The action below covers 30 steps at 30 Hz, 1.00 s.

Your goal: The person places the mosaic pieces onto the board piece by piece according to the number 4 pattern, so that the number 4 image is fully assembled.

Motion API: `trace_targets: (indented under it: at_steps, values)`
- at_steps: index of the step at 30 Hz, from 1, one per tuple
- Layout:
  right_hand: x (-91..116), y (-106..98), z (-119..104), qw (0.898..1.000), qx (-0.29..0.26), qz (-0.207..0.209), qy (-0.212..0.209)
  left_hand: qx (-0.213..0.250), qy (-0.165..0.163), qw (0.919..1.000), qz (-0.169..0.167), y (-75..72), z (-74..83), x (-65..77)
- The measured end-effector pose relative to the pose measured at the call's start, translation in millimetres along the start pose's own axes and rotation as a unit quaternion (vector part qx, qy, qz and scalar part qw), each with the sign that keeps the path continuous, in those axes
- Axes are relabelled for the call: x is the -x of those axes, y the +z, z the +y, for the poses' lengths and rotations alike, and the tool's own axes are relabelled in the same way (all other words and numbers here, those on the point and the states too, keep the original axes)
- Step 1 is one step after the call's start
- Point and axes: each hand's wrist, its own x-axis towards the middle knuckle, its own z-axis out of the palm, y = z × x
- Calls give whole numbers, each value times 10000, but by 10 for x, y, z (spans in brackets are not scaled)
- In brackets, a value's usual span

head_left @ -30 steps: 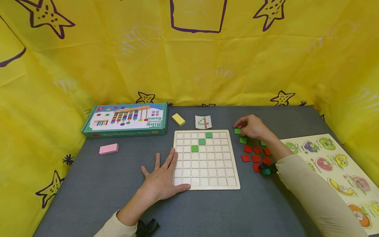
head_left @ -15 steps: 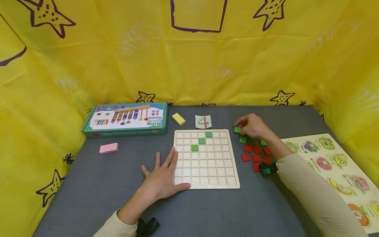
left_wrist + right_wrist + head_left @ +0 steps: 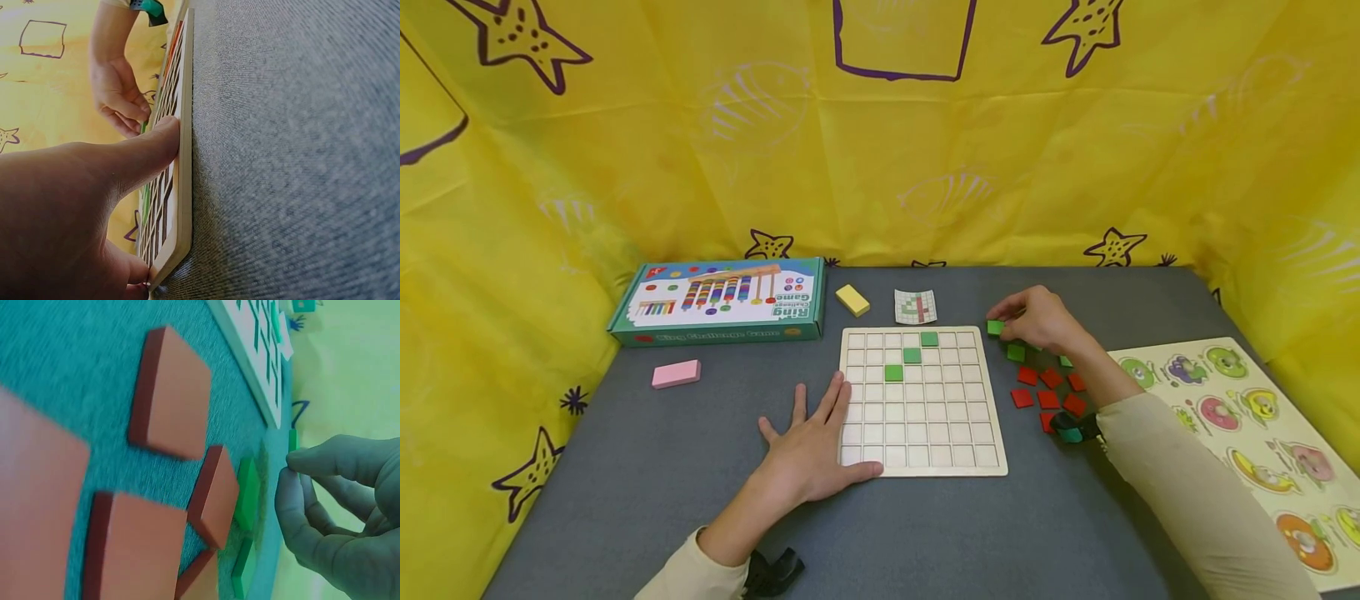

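A pale wooden grid board (image 3: 919, 472) lies flat on the table, with three green squares set diagonally in its upper cells. My left hand (image 3: 805, 458) rests spread along its lower left, fingers on the left edge and thumb at the bottom edge. In the left wrist view the thumb (image 3: 147, 150) lies straight over the rim. Right of the board, my right hand (image 3: 1036, 321) pinches a green square tile (image 3: 995, 327) between thumb and fingers. In the right wrist view that tile (image 3: 293, 440) shows just past the thumb tip. Beneath the hand lies another green tile (image 3: 1016, 353).
Several red tiles (image 3: 1047, 399) lie right of the board. Behind it are a small pattern card (image 3: 915, 307) and a yellow block (image 3: 852, 301). A boxed game (image 3: 718, 302) and a pink block (image 3: 676, 374) stand left. A fruit picture board (image 3: 1247, 442) lies at right.
My right hand has shifted slightly left, and the pinched green tile has moved left with it toward the board. The left hand has stayed in place.
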Motion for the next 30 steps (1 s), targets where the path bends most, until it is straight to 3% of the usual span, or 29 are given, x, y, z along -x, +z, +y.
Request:
trace_targets:
  at_steps: [13, 30]
  values:
    - [68, 138, -217, 9991, -385, 155, -41, 2, -5, 10000, -24, -3, 3, -5]
    - [171, 344, -446, 9977, -661, 28, -137, 2, -5, 10000, 19, -9, 19, -5]
